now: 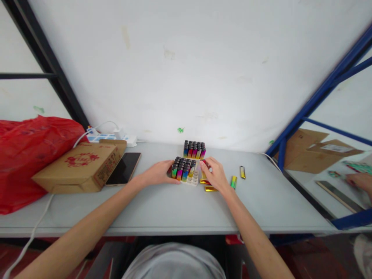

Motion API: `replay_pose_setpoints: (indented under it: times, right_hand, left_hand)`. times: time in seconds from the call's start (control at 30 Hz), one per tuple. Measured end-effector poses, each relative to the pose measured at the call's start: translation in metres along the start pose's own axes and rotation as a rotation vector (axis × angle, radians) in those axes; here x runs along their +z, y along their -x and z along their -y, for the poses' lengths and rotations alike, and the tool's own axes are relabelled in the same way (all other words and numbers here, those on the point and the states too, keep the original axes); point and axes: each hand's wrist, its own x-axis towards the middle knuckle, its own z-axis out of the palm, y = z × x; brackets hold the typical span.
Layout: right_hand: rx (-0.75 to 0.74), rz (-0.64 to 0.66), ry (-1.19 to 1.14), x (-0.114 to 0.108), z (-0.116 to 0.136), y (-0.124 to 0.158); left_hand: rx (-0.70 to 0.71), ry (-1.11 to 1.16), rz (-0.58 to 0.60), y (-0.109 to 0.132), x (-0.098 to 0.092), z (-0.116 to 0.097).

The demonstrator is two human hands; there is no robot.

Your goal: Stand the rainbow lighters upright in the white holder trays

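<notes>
Upright lighters with black tops and rainbow bodies fill the left part of a white tray. Bare round holes show along its right side. My left hand is closed round the tray's left end, thumb at the front. At the tray's right edge, my right hand has its fingers curled on a lighter, mostly hidden by the hand. Beneath and beside that hand lie golden lighters, a green-yellow lighter and another yellow lighter. Behind the tray stands a second block of upright lighters.
To the left are a red plastic bag, a cardboard box, a dark phone and a power strip with cables. A blue metal frame bounds the grey table on the right. Beyond it, another person's hand shows.
</notes>
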Motion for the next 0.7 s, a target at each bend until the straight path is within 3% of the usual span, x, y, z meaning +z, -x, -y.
replay_pose_setpoints:
  times: [0.13,0.37,0.53,0.7]
  right_hand:
    - [-0.073,0.071,0.038,0.000,0.002,0.002]
    - [-0.026,0.136,-0.075,0.007,0.003,0.005]
    - [-0.075,0.263,0.006,0.013,-0.002,0.005]
    - [-0.047,0.289,0.146,0.012,0.000,0.003]
  left_hand:
    - [0.010,0.009,-0.012,0.000,0.000,0.000]
    - [0.032,0.014,-0.008,0.000,0.002,0.003]
    - [0.031,-0.015,-0.015,0.000,0.002,0.002]
    - [0.024,-0.008,-0.007,0.000,0.002,0.002]
